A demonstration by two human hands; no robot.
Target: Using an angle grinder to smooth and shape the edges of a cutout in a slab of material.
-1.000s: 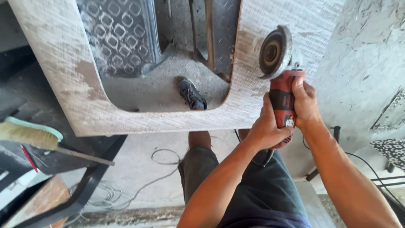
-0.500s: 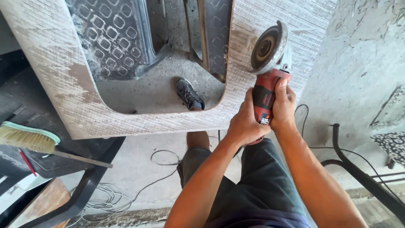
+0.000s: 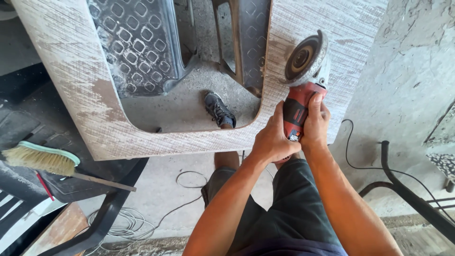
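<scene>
Both of my hands grip a red angle grinder (image 3: 297, 110) by its body. My left hand (image 3: 274, 137) wraps the left side and my right hand (image 3: 315, 124) wraps the right side. The grinder's round disc (image 3: 303, 56) rests against the top face of a pale, scratched stone slab (image 3: 142, 142) with a large rounded cutout. The disc sits just right of the cutout's inner right edge. Through the cutout I see my dark shoe (image 3: 219, 110) on the dusty floor.
A dark patterned plastic chair (image 3: 142, 47) stands under the slab. A hand brush with pale bristles (image 3: 45, 160) lies at the left on a black surface. Thin cable (image 3: 189, 182) coils on the floor. A black curved tube (image 3: 398, 187) stands at the right.
The grinder and both hands have shifted left across the slab, toward the inner right edge of the cutout. The grip stays the same.
</scene>
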